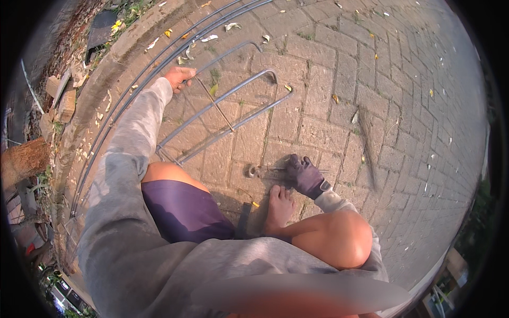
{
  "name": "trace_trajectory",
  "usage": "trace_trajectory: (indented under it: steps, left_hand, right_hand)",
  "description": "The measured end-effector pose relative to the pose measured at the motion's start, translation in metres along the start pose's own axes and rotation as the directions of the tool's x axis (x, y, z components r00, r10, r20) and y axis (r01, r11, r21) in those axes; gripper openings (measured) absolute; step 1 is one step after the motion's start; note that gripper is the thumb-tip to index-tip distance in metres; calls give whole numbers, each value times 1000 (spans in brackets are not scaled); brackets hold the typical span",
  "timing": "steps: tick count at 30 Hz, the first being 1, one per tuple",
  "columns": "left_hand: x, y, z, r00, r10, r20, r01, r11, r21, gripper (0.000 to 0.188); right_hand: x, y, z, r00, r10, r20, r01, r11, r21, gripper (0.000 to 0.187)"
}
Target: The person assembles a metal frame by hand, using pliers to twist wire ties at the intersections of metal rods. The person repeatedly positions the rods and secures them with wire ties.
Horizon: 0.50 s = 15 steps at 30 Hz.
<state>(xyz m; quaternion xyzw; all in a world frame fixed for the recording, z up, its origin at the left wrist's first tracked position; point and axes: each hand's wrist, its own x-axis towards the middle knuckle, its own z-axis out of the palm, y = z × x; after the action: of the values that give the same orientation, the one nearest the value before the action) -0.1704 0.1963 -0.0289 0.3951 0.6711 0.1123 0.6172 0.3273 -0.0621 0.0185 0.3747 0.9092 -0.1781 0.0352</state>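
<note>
Frame point(213, 107) of grey metal bars lies on the brick paving point(324, 132), ahead of the person and to the left. Its bars run roughly parallel, bent over at their far ends; a thinner crossbar point(222, 116) spans them at an angle.

Left hand point(180, 78): ungloved, arm extended, fingers closed around the frame near the crossbar's upper end. Grip appears firm; palm side hidden.

Right hand point(306, 175): in a dark glove, low over the paving, just beyond the bare foot point(280, 205). Fingers bent. A thin rod point(273, 168) runs leftward from the glove toward a small, round metal piece point(252, 171). Cannot tell whether the fingers grasp the rod or only rest at it. Right hand is well apart from the frame.

Between the legs: a dark, flat strip point(244, 220); nature unclear. Dark purple cloth point(183, 212) covers the left thigh, knee uncovered. Both sleeves grey.

Left side: several long, thin bars point(197, 38) curve past the left arm, alongside a kerb point(108, 69); curvature partly due to the lens. Past the kerb, blocks of wood point(66, 105) and a thick brown log point(24, 159). Small leaves, some yellow, lie scattered over the paving.
</note>
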Motion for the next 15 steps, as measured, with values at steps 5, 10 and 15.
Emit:
trace_trajectory:
  steps: [5, 10, 15]
  left_hand:
    - [-2, 2, -1, 1000, 0, -19, 1, 999, 44, 45]
    - [-5, 2, 1, 999, -20, -38, 21, 999, 34, 46]
    - [-7, 4, 1, 999, -39, -17, 39, 999, 7, 50]
  right_hand:
    - [-10, 16, 1, 998, 38, 49, -43, 994, 104, 48]
    - [-39, 51, -2, 822, 494, 284, -560, 792, 244, 81]
    - [-36, 80, -1, 648, 757, 86, -754, 623, 208, 70]
